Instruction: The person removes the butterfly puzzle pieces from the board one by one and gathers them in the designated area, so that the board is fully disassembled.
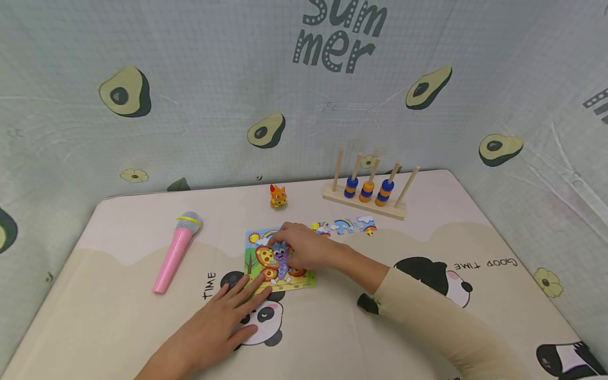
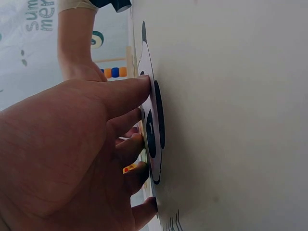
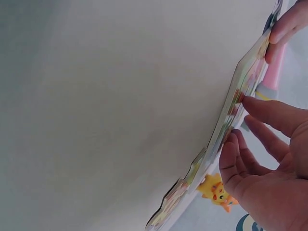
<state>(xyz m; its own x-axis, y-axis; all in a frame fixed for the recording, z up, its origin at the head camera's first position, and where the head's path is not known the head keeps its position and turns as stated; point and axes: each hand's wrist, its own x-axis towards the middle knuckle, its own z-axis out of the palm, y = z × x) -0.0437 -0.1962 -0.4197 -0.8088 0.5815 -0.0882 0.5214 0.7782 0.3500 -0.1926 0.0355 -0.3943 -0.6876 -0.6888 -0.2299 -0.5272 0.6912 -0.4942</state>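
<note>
Puzzle (image 1: 281,257) laid flat on the table (image 1: 119,322), its near left edge touched by the spread left hand (image 1: 223,319). Above it, the right hand's (image 1: 309,245) fingers are bent; whether anything is pinched cannot be told. Judged light, stiff, easily slid. Loose pieces (image 1: 342,227), to its right, probably best taken by their edges.
</note>
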